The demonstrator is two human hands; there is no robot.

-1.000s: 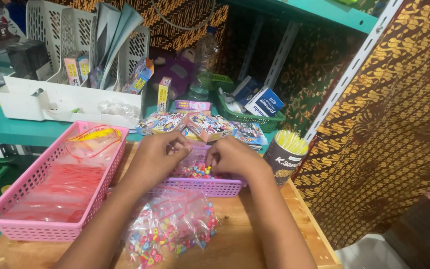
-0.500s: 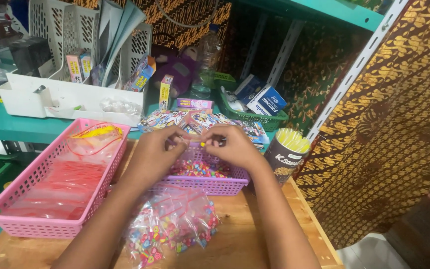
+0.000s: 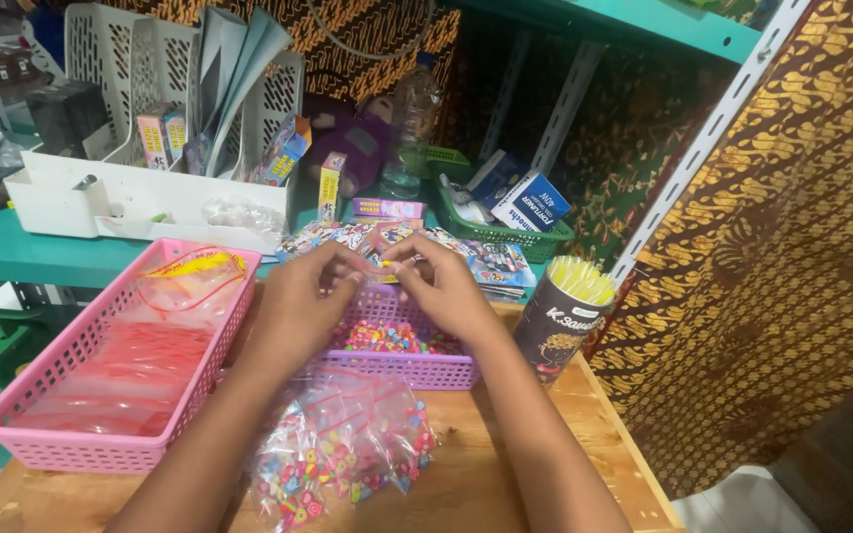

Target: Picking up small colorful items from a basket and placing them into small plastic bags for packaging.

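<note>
My left hand (image 3: 300, 301) and my right hand (image 3: 441, 281) are raised together above a small purple basket (image 3: 417, 371) full of tiny colourful beads (image 3: 387, 341). Their fingertips meet around a small clear zip bag and a yellow bead (image 3: 384, 264), which my right hand pinches. The bag is mostly hidden by my fingers. In front of the basket lies a pile of filled zip bags (image 3: 343, 449) with red seals on the wooden table (image 3: 466, 494).
A large pink basket (image 3: 71, 434) at the left holds empty clear zip bags. A paper cup (image 3: 560, 321) with yellow sticks stands at the right. Behind are toy boxes (image 3: 491, 262), a green basket (image 3: 535, 237), a white organiser (image 3: 140, 202) and a patterned curtain (image 3: 772, 247).
Both hands have lifted from inside the purple basket and come together higher up. My right hand now pinches a yellow bead at the bag.
</note>
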